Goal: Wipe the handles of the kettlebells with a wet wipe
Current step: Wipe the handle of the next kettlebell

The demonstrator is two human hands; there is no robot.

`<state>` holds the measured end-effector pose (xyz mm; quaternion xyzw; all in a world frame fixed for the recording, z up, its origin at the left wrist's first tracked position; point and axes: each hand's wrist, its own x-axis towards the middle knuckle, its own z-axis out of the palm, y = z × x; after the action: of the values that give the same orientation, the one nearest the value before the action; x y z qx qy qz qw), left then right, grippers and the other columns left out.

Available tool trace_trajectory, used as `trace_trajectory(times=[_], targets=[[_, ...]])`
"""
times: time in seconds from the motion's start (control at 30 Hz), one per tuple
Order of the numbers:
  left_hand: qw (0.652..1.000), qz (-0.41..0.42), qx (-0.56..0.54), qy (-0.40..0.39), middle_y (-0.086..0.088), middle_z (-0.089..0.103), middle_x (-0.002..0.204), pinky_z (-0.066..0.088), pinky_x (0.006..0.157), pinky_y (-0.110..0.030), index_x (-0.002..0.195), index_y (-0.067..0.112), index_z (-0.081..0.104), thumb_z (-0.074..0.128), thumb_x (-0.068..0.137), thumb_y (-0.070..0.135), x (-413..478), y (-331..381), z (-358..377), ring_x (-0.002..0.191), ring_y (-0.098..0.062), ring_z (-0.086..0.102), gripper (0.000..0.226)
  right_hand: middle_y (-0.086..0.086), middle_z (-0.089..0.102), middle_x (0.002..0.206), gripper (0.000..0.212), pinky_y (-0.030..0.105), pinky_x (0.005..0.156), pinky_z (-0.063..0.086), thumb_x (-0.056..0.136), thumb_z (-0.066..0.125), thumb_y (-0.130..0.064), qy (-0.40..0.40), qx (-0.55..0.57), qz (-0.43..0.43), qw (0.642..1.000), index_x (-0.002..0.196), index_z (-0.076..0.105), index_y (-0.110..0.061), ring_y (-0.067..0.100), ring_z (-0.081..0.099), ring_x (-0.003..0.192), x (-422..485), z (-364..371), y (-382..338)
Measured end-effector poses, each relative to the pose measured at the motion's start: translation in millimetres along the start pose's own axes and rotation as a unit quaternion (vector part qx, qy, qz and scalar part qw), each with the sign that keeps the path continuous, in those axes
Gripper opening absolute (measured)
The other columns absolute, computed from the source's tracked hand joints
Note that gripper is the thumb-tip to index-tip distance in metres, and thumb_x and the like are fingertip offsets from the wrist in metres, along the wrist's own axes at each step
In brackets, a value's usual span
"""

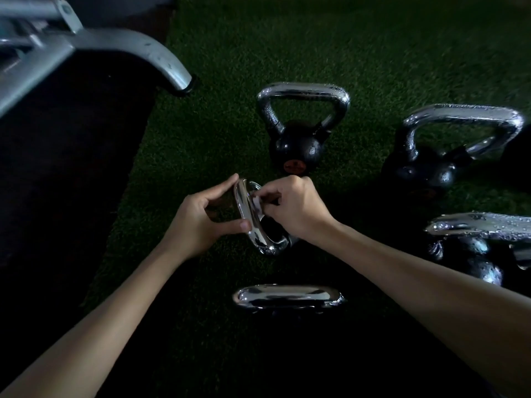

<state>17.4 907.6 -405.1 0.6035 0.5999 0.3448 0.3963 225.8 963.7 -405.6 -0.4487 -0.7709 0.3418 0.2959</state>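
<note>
A chrome kettlebell handle point(253, 225) stands in the middle of the view on dark green turf. My left hand point(201, 222) holds it from the left, index finger at its far end and thumb against its near part. My right hand point(293, 208) pinches a small white wet wipe point(256, 203) against the handle's inner side. This kettlebell's black body is mostly hidden under my right hand. Several more kettlebells with chrome handles stand around: one behind point(298, 145), one close in front point(287, 297), two at the right point(431, 168) point(477, 242).
A grey metal machine frame point(120, 50) with a curved foot reaches in from the top left, standing on a black floor mat point(66, 168). The green turf point(316, 38) stretches away behind the kettlebells. The scene is dim.
</note>
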Motion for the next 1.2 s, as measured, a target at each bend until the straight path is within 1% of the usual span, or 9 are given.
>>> trace_trajectory(times=[0.07,0.2,0.4,0.53,0.63,0.77,0.93,1.03,1.2], targets=[[1.0,0.0,0.002,-0.003,0.02,0.058,0.143,0.041,0.116,-0.035,0.145,0.041,0.051,0.091,0.053,0.052,-2.8,0.8,0.2,0.135,0.002,0.051,0.101,-0.005,0.078,0.084,0.023,0.002,0.066,0.044,0.08,0.076,0.001,-0.002,0.0,-0.007,1.0,0.096,0.083,-0.014,-0.018,0.061,0.067,0.1,-0.6,-0.4],[1.0,-0.001,0.02,-0.003,0.027,0.054,0.143,0.046,0.096,-0.022,0.146,0.047,0.048,0.088,0.05,0.055,-7.1,2.7,2.7,0.131,0.007,0.05,0.104,-0.01,0.075,0.08,0.02,0.003,0.064,0.045,0.08,0.075,-0.001,0.044,-0.006,-0.009,0.999,0.093,0.083,-0.014,-0.016,0.06,0.064,4.2,4.1,-2.8],[1.0,0.004,0.019,-0.003,0.024,0.056,0.143,0.048,0.099,-0.024,0.15,0.038,0.047,0.089,0.055,0.049,-6.9,6.6,1.4,0.121,0.011,0.058,0.104,0.001,0.075,0.075,0.013,0.034,0.062,0.057,0.077,0.075,-0.003,0.081,-0.056,-0.01,0.995,0.084,0.081,-0.013,0.013,0.069,0.066,0.7,16.7,2.4],[1.0,0.002,0.016,-0.006,0.022,0.056,0.144,0.047,0.096,-0.024,0.15,0.039,0.047,0.088,0.054,0.053,-8.5,4.6,0.1,0.124,0.007,0.057,0.105,-0.001,0.072,0.07,0.008,0.035,0.059,0.055,0.075,0.079,-0.007,0.081,-0.078,0.005,0.994,0.08,0.079,-0.014,0.012,0.066,0.062,1.9,19.1,5.3],[1.0,0.001,0.023,-0.007,0.021,0.057,0.144,0.046,0.089,-0.021,0.15,0.04,0.045,0.086,0.053,0.055,-8.2,6.1,1.6,0.113,0.01,0.061,0.106,-0.001,0.073,0.07,0.007,0.033,0.06,0.054,0.076,0.079,-0.007,0.08,-0.075,-0.015,0.994,0.081,0.079,-0.012,0.011,0.066,0.063,4.3,14.5,0.9],[0.999,0.003,0.033,-0.04,0.024,0.054,0.146,0.045,0.094,-0.021,0.153,0.039,0.042,0.086,0.06,0.054,0.1,9.6,-2.7,0.121,0.011,0.057,0.104,0.0,0.074,0.073,0.013,0.03,0.062,0.055,0.077,0.078,-0.007,0.079,-0.074,0.015,0.994,0.086,0.082,-0.015,0.012,0.067,0.064,4.1,3.7,6.3],[0.99,-0.007,0.081,-0.116,0.026,0.05,0.149,0.045,0.103,-0.024,0.152,0.04,0.043,0.088,0.058,0.065,34.0,29.3,-13.4,0.129,0.012,0.049,0.107,-0.003,0.077,0.077,0.014,0.01,0.063,0.049,0.074,0.08,-0.01,0.132,-0.08,0.081,0.985,0.083,0.082,-0.02,0.007,0.069,0.071,13.6,-29.2,15.9],[0.983,-0.005,0.105,-0.151,0.026,0.051,0.147,0.046,0.108,-0.027,0.151,0.039,0.046,0.089,0.058,0.058,50.1,50.5,-11.3,0.128,0.014,0.048,0.104,-0.008,0.071,0.072,0.012,0.0,0.057,0.04,0.076,0.083,-0.016,0.166,-0.085,0.127,0.974,0.086,0.082,-0.021,0.003,0.065,0.069,15.0,-62.8,21.2],[0.986,-0.017,0.105,-0.126,0.023,0.053,0.146,0.045,0.111,-0.037,0.144,0.049,0.05,0.089,0.046,0.07,56.6,73.6,22.0,0.127,0.004,0.052,0.108,-0.019,0.063,0.065,0.014,-0.001,0.053,0.038,0.076,0.085,-0.015,0.188,-0.081,0.164,0.965,0.088,0.082,-0.021,-0.014,0.055,0.058,11.7,-112.3,24.7]])
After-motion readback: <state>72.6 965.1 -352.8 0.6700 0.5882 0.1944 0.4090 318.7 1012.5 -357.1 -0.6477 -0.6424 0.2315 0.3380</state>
